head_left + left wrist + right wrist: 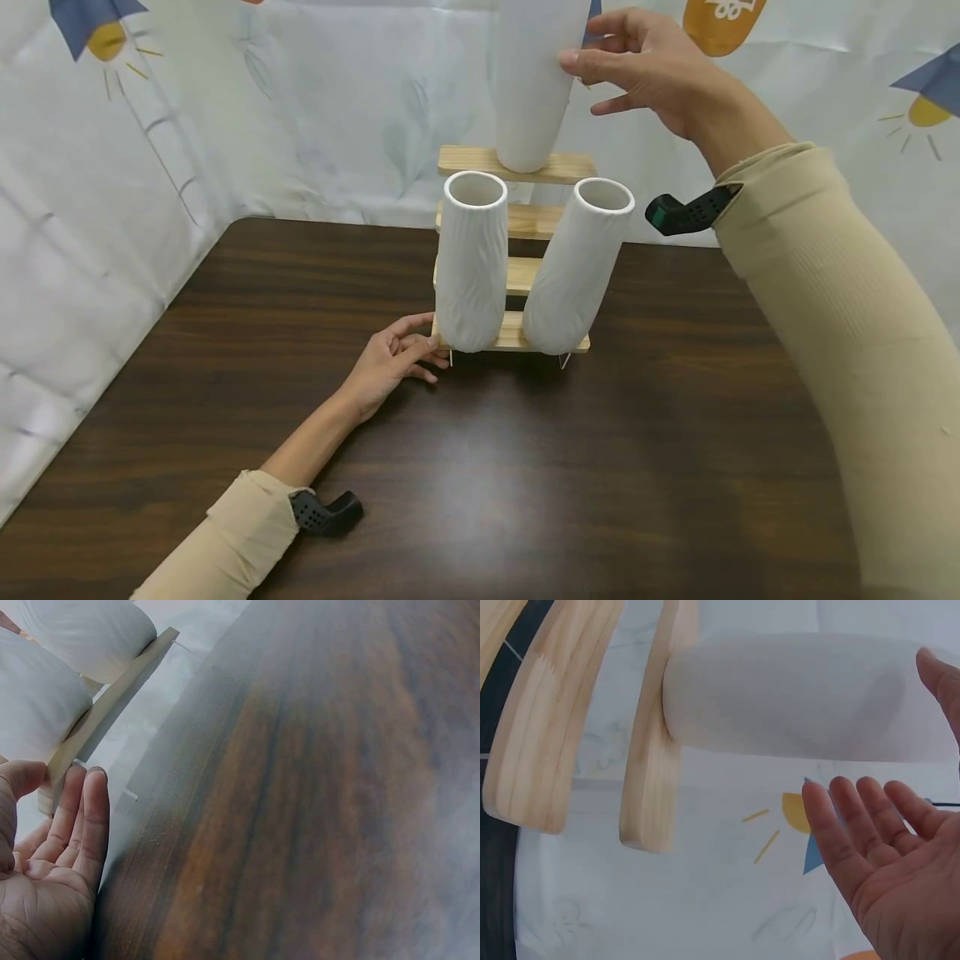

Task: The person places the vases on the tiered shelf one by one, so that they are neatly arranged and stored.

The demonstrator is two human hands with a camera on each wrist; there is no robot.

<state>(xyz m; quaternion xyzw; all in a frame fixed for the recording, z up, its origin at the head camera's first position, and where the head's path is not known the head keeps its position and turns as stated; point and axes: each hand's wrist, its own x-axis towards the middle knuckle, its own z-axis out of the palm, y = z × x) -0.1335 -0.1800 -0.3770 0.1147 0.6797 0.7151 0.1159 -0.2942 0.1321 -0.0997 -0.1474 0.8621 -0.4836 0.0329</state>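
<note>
A tiered wooden stand (534, 222) with several slats rises near the table's back edge. On its lowest slat stand two white textured vases: the left vase (472, 267) nearly upright, the right vase (573, 275) leaning to the right. A smoother white vase (528, 92) stands on the top slat, its upper end cut off by the frame. My right hand (660, 79) is beside it, thumb at its side and fingers spread, extended and apart from it in the right wrist view. My left hand (52, 892) pinches the lowest slat's left end, thumb above and fingers below.
Under the stand are thin metal wire feet (564, 362) on a dark wood-grain table (480, 483). A white printed cloth (337, 108) hangs close behind and along the left side. Each sleeve has a black wrist device (326, 512) at the cuff.
</note>
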